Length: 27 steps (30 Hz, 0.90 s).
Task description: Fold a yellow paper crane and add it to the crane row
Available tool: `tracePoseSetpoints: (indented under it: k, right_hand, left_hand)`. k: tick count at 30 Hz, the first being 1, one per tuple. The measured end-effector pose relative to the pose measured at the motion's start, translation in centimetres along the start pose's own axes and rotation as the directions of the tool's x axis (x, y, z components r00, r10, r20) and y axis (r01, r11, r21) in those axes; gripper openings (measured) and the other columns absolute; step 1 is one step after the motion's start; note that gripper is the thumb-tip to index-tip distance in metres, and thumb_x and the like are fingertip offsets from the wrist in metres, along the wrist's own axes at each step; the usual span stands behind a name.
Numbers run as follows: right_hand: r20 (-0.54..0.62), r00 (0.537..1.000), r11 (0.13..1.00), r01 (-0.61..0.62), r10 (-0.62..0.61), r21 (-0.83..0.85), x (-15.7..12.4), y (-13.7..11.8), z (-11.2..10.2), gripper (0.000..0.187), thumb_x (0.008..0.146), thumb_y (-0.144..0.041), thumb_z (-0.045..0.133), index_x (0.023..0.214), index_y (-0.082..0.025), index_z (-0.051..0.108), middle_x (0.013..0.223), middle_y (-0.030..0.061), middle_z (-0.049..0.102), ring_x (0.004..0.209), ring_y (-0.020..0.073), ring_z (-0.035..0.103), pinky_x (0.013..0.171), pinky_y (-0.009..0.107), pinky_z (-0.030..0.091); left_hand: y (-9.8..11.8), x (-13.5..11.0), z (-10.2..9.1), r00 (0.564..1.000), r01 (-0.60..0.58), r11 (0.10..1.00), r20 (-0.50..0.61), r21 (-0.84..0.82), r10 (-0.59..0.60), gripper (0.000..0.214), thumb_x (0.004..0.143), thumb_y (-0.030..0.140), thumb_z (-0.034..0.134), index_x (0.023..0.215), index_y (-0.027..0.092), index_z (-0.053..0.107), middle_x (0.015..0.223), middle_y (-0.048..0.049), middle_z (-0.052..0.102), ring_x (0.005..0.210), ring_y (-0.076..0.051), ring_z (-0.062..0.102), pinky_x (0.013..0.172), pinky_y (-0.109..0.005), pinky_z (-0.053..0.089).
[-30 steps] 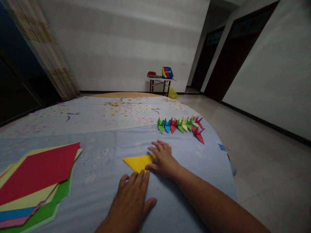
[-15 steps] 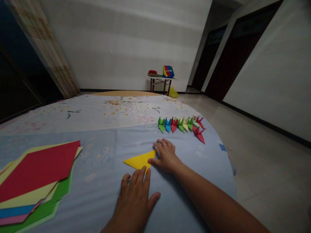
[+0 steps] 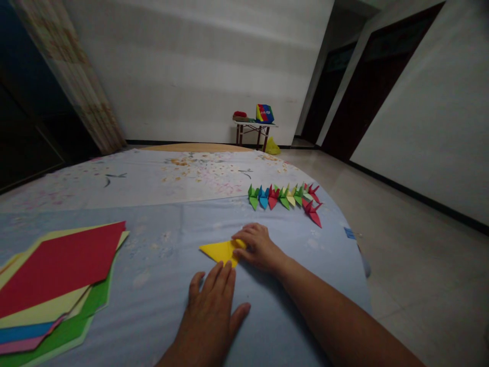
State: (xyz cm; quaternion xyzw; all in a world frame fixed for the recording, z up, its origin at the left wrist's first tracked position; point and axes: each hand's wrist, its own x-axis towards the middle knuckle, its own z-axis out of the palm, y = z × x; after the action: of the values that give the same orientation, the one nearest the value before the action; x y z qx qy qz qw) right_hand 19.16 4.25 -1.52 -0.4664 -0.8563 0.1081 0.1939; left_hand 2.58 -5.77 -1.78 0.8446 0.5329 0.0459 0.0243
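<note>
- While the left hand point(image 3: 206, 316) reached the near edge of the yellow paper point(image 3: 218, 250), the right hand point(image 3: 262, 250) was at its right end.
- The yellow paper lay on the blue cloth point(image 3: 160, 285), folded, with a pointed left end and its right end partly hidden by the right hand.
- The left hand was palm down, its middle fingertips at the yellow paper's near edge; those fingers point(image 3: 220, 283) lay close together, the little finger stood a little apart and the thumb was spread wide to the right.
- The right hand had its fingers curled over the yellow paper's right end with the thumb on the near side, so that a bent yellow part was clamped between them; how firmly, I could not tell.
- Left of the yellow paper, well apart, was a loose stack point(image 3: 61, 270), red on top, with pale yellow, blue, pink and green showing below.
- Beyond the yellow paper and to its right stood a row of birds point(image 3: 273, 198) in green, blue, red and pale yellow, set close side by side; a red bird point(image 3: 313, 213) was just on the near side of the row's right end.
- Straight beyond the yellow paper, a flowered cloth point(image 3: 153, 178) covered the far part of the worktop point(image 3: 194, 147), whose bare rim showed at the back.
- Farther off, past the worktop, a small table point(image 3: 250, 124) bore a bright box point(image 3: 264, 113).
</note>
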Motion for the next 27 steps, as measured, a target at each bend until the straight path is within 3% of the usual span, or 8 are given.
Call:
tracePoseSetpoints:
  k: [2,6,13,18,22,24,27]
  right_hand:
    - [0.007,1.000,1.000,0.019,-0.019,0.006,0.0,-0.1,-0.1,0.029,0.079,-0.040,0.058,0.105,-0.028,0.061,0.105,0.0036,0.060,0.104,0.0202,0.044,0.091,0.038,0.027]
    - [0.012,0.997,0.997,-0.072,0.072,0.020,-0.2,0.4,-0.5,0.036,0.075,-0.036,0.063,0.110,-0.026,0.058,0.094,0.0029,0.062,0.097,0.0198,0.046,0.087,0.036,0.028]
    - [0.013,0.992,0.992,-0.129,0.129,0.007,-0.4,0.1,-0.6,0.028,0.077,-0.038,0.060,0.102,-0.025,0.061,0.090,0.0026,0.061,0.094,0.0197,0.046,0.086,0.037,0.026]
    - [0.057,0.980,0.982,-0.190,0.189,0.013,0.0,-0.3,-0.5,0.022,0.073,-0.036,0.064,0.090,-0.022,0.064,0.084,0.0029,0.060,0.089,0.0193,0.046,0.085,0.038,0.027]
    - [-0.006,0.976,0.954,-0.212,0.218,0.211,0.1,-0.3,-0.6,0.014,0.070,-0.030,0.066,0.080,-0.020,0.064,0.084,0.0020,0.060,0.091,0.0186,0.047,0.084,0.034,0.031]
    - [-0.069,0.969,0.903,-0.194,0.238,0.385,0.2,-0.4,-0.7,0.011,0.072,-0.029,0.064,0.076,-0.018,0.062,0.082,0.0017,0.060,0.087,0.0165,0.050,0.078,0.030,0.036]
    - [-0.099,0.951,0.768,-0.172,0.293,0.617,0.3,-0.9,-0.5,0.014,0.075,-0.031,0.060,0.073,-0.017,0.058,0.070,-0.0008,0.058,0.067,0.0113,0.052,0.062,0.023,0.040]
  left_hand:
    - [-0.6,0.4,-0.2,0.999,-0.027,0.999,-0.023,-0.024,0.026,0.052,0.087,0.048,0.037,0.129,0.019,0.046,0.137,-0.0095,0.043,0.127,-0.032,0.034,0.102,-0.058,0.017]
    - [-1.5,1.0,-0.6,0.997,0.018,1.000,-0.075,-0.007,-0.018,0.049,0.086,0.045,0.043,0.126,0.018,0.050,0.137,-0.0102,0.044,0.129,-0.033,0.032,0.102,-0.059,0.011]
    - [-0.4,0.8,-0.6,1.000,-0.003,0.999,-0.002,-0.036,0.003,0.050,0.084,0.041,0.046,0.125,0.014,0.050,0.131,-0.0147,0.050,0.122,-0.033,0.041,0.100,-0.058,0.018]
    - [-1.4,0.9,-0.3,0.994,-0.061,0.996,-0.098,-0.072,0.053,0.044,0.085,0.040,0.046,0.121,0.017,0.054,0.127,-0.0126,0.054,0.119,-0.032,0.045,0.098,-0.058,0.023]
    - [-2.9,1.4,-0.9,0.968,-0.104,0.979,-0.246,-0.172,0.060,0.031,0.085,0.034,0.047,0.111,0.022,0.059,0.119,-0.0086,0.060,0.111,-0.027,0.051,0.095,-0.053,0.029]
    - [-3.3,1.8,-1.4,0.950,-0.079,0.958,-0.311,-0.274,-0.010,0.026,0.085,0.031,0.046,0.105,0.022,0.060,0.109,-0.0077,0.064,0.103,-0.025,0.056,0.090,-0.048,0.035]
    - [-3.5,2.2,-1.8,0.931,0.005,0.872,-0.315,-0.490,-0.183,0.025,0.085,0.035,0.046,0.099,0.020,0.060,0.096,-0.0061,0.064,0.087,-0.021,0.059,0.079,-0.039,0.045]
